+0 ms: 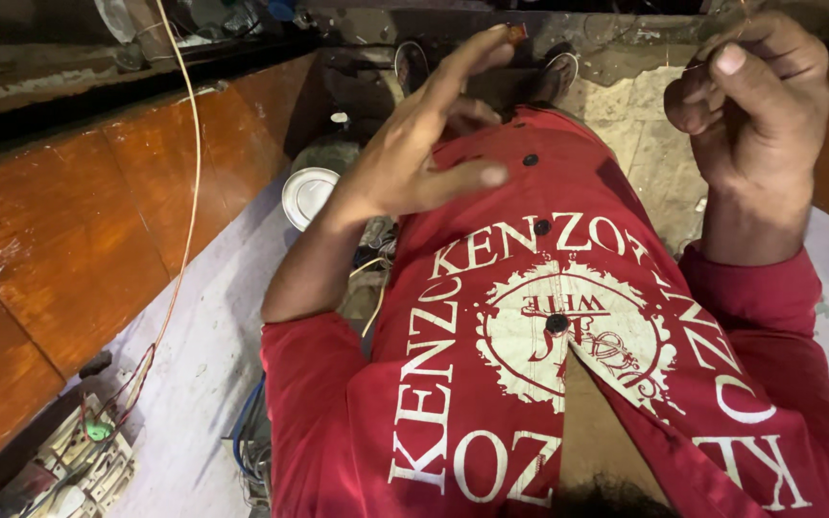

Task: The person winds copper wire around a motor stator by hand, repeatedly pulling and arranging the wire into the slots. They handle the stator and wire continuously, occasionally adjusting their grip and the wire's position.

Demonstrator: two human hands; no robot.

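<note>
Hands are raised in front of the person's chest, above a red shirt with white print and dark buttons. The left hand is spread loose, palm turned toward the body, with its fingers stretched up; at the tip of the longest fingers sits a small orange-red piece, seemingly pinched there, though I cannot tell how firmly. The right hand is curled into a loose fist, thumb pressed against the bent forefinger, and a thin wire runs out of that pinch toward the left, very fine and hard to follow. The two hands are well apart, with the shirt front between them.

Below, past the hands, two shoes show on a rough stone floor. To the left a reddish wooden board slopes along the edge of a pale worktop, and a long light-coloured cord hangs down across the board. A round white cap or fitting lies on the worktop just beside the left forearm. In the lower left corner sits a heap of pale switch parts with thin coloured wires, well apart from both hands.
</note>
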